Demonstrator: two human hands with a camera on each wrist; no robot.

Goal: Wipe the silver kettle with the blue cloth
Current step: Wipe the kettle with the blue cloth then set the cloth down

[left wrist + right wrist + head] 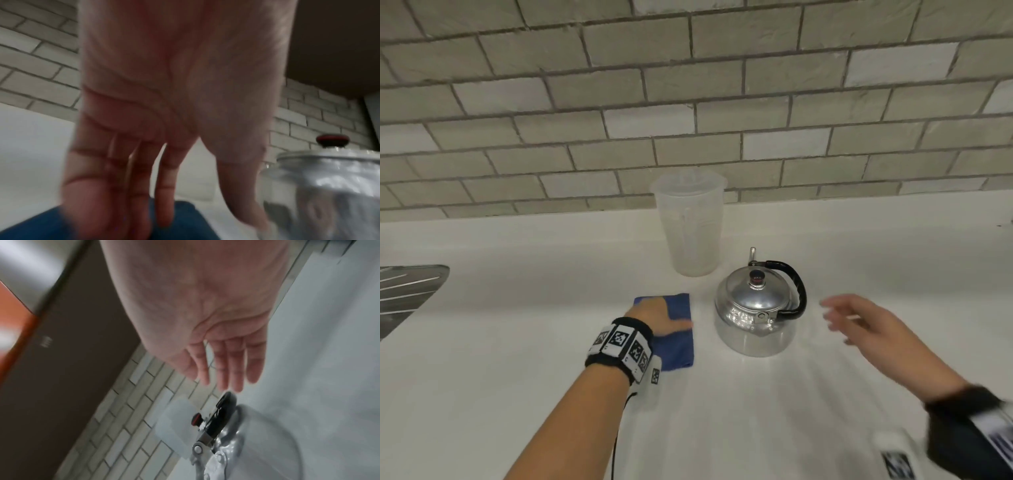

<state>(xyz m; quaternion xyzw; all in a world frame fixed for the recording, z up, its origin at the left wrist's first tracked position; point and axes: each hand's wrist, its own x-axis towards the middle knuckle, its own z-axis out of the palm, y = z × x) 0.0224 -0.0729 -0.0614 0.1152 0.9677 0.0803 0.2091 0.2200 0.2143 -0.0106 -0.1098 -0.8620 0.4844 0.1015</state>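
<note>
The left hand [654,317] lies flat with straight fingers on the blue cloth [676,346], just left of the kettle [755,318], probably to pick it up, while the right hand [866,322] hovers empty and spread just right of the kettle, likely to steady it.

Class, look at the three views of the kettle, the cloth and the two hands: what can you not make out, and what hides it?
- Cloth: partly hidden under the left hand in the head view.
- Left fingertips: contact with the cloth lost to blur, left wrist view.
- Kettle: far side hidden by its own body.
- Right hand: motion-blurred.
</note>
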